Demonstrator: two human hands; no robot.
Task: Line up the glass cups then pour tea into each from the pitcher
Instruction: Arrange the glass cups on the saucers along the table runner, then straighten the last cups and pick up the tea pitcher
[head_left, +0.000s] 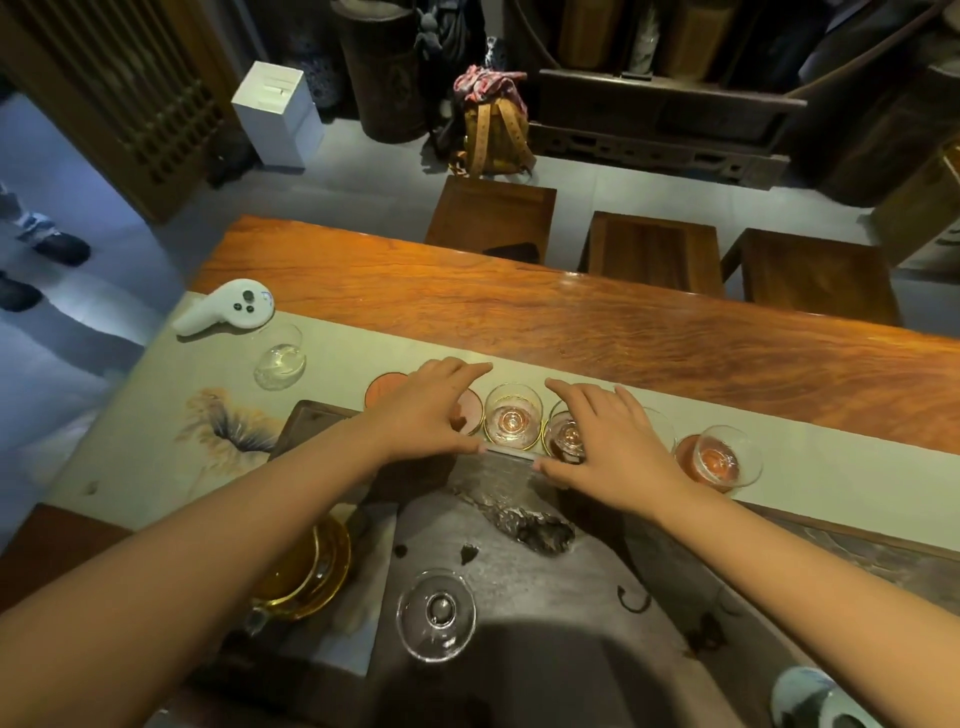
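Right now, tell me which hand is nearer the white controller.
Left. The left hand hovers over the coasters, right of the white controller and closer to the person. The right hand lies farther right, over the cups.

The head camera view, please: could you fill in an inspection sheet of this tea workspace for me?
Surface: long reddish wooden table with pale cloth runner and dark stone tea tray.
Job's things: clear glass cups in a row, some on round pink coasters; two cups stand apart; amber glass pitcher under left forearm.
Clutter: white handheld controller.
Grips: left hand and right hand open, flanking the cups.
Cables: nothing seen.
Surroundings: wooden stools, backpack.
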